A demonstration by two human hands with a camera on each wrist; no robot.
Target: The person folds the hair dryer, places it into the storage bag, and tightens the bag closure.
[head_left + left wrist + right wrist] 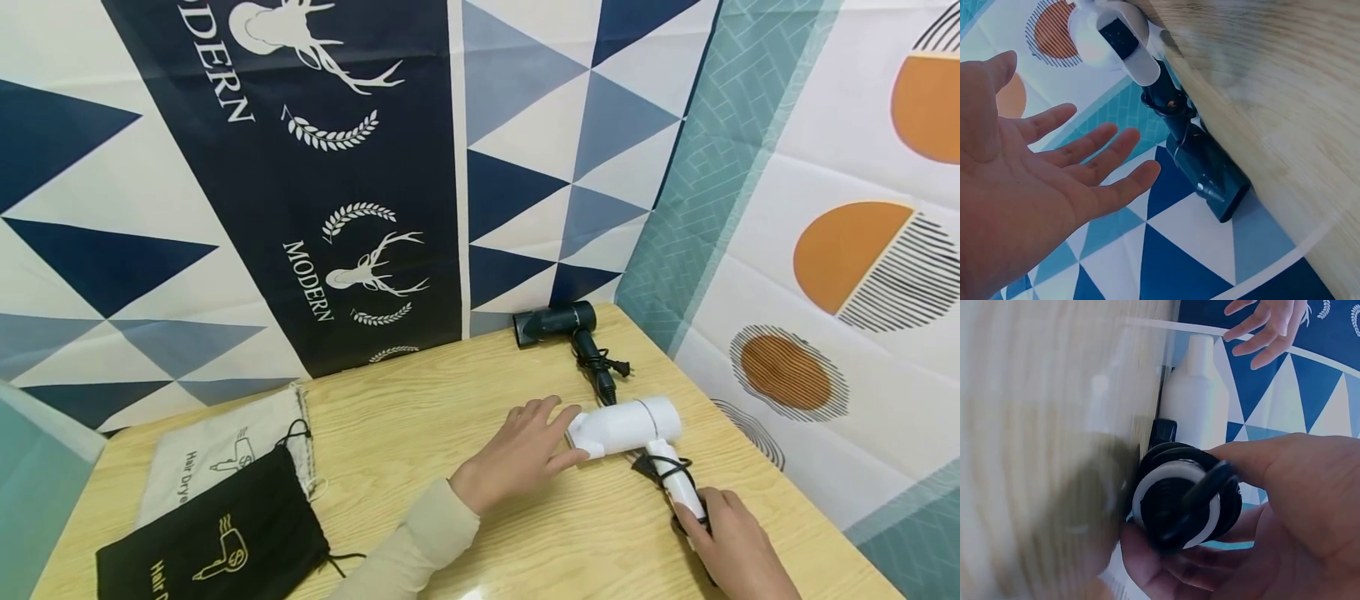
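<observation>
A white hair dryer lies on the right part of the wooden surface. Its fat tube is the long part up top. The tube goes from left to right, with the right end a bit farther back. The nozzle points left, at the left hand. The handle comes off near the right end of the tube and slants down toward the person.

The right hand holds the low end of the handle. Its thumb is on one side and its fingers curl round the other. A black cord is looped round the handle, and the plug sits just beside it.

The left hand holds nothing. Its fingers are spread wide, with gaps between them. They are just beside the nozzle, and the wrist views show them apart from it.

Behind the white one, near the far right corner, is a black hair dryer. Its nozzle points left too, and its handle slants toward the white tube.

On the left lie two cloth bags. The black bag covers part of the pale bag.
</observation>
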